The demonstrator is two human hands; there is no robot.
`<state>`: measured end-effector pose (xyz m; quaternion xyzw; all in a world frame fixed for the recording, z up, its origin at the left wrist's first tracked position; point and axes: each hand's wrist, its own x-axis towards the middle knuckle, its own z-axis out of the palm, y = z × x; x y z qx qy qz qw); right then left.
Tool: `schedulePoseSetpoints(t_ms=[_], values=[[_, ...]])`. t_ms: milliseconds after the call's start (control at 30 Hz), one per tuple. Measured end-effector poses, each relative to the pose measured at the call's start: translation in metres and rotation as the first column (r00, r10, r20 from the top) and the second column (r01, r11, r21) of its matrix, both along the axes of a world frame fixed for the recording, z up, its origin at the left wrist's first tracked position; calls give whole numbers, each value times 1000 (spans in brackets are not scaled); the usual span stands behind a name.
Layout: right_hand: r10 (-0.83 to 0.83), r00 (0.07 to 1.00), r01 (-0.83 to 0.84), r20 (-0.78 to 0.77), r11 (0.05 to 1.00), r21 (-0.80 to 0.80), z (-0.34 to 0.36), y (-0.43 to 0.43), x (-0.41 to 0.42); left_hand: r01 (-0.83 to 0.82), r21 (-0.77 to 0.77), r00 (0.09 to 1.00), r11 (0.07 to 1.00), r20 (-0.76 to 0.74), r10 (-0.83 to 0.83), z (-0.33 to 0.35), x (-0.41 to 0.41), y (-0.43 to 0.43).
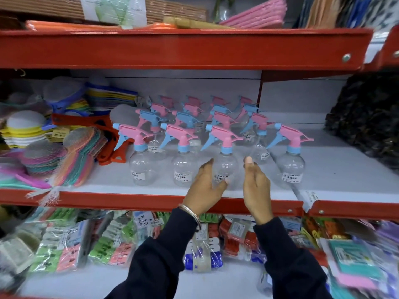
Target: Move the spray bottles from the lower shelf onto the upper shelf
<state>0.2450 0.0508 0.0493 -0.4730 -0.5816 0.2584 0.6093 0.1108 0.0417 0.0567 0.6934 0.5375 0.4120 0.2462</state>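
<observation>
Clear plastic: the spray bottles stand upright in rows on the white lower shelf (323, 169), pink and blue trigger heads all turned the same way, each round body bearing a price label.
Front row: four bottles near the red shelf edge; the third bottle (224, 162) from the left stands between the two hands.
Left hand (204, 190): fingers loosely spread and curved, cupped toward the left side of that bottle's body; whether the fingertips touch it cannot be told.
Right hand (255, 186): fingers held together and extended, thumb raised, just beside the bottle's right side and apparently apart from it.
Grasp state: neither hand is closed on anything.
Upper shelf (183, 48): red front lip above the bottles; pink cloths (257, 16) and rolled mats (168, 11) already lie on it, so free space there cannot be judged.
Neighbours: netted scrubbers (71, 152) to the left, a dark bag (367, 119) at far right.
Handling, judged: the bottles look empty, hence light and easily tipped; thin walls will flex under a hard squeeze and the smooth round body may slip.
Where to hold, judged: the narrow neck under the blue collar, or the body cupped between both palms; the trigger head is a poorer hold, since its lever moves.
Risk, judged: close spacing means a careless lift could topple the neighbours.
</observation>
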Motion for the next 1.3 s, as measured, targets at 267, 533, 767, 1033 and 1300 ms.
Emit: schedulePoseSetpoints(t_ms=[267, 533, 767, 1033, 1300], values=[[-258, 959, 276, -122, 945, 175, -5, -9, 65, 43, 194, 948, 980, 301, -101, -4, 78, -3], [-230, 973, 230, 12, 971, -58, 8, 4, 110, 374, -286, 921, 882, 224, -318, 21, 130, 34], [-108, 994, 109, 12, 989, -100, 10, 11, 111, 313, -157, 942, 937, 181, -284, 7, 120, 24], [-3, 1000, -1, -28, 991, -135, 12, 11, 99, 206, -166, 972, 964, 144, -183, -1, 100, 20], [-121, 982, 120, -145, 993, -19, 4, -15, 96, 160, -49, 975, 986, 165, -150, 6, 80, -5]])
